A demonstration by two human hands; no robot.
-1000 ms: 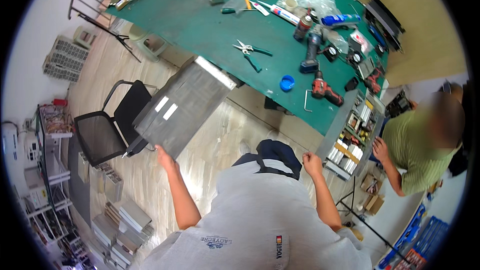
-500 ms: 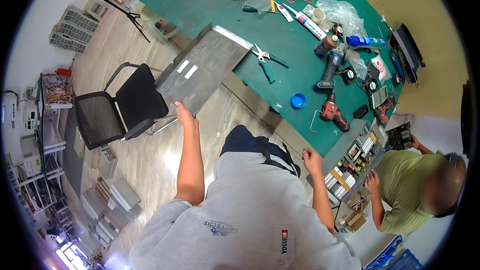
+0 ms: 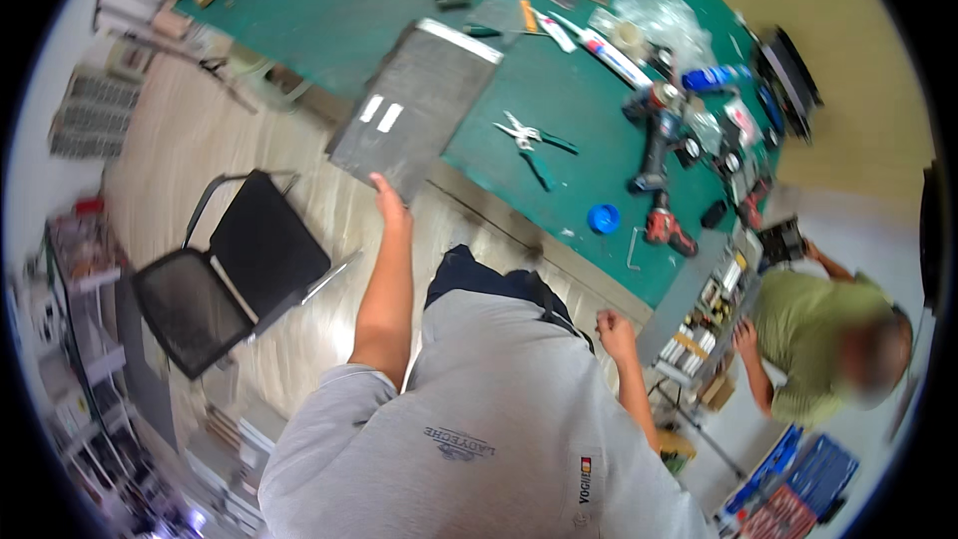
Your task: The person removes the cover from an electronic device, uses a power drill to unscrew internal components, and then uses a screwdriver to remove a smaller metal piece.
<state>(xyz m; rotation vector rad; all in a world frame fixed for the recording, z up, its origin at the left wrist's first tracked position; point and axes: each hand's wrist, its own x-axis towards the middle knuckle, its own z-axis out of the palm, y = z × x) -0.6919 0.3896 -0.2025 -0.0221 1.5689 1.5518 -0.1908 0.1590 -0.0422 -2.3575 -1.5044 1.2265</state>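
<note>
My left hand (image 3: 389, 198) grips the near edge of a flat dark grey metal panel (image 3: 424, 90) with two white strips on it. The panel's far part lies over the edge of the green workbench (image 3: 339, 25), beside green-handled snips (image 3: 534, 155). My right hand (image 3: 614, 329) is low at my right side with its fingers curled; whether it holds anything small I cannot make out. It is left of a long metal casing (image 3: 679, 344) full of electronic parts. The picture is slightly blurred.
A black chair (image 3: 205, 289) stands at the left, beside shelving with equipment. Power drills (image 3: 664, 225), tubes, a spray can and plastic bags lie on the bench. A co-worker (image 3: 818, 339) in green at the right holds a dark part. Tool cases (image 3: 818, 459) lie at the lower right.
My left hand has raised the panel forward, away from the chair and onto the bench edge toward the snips. My right hand stays low. The co-worker has bent lower.
</note>
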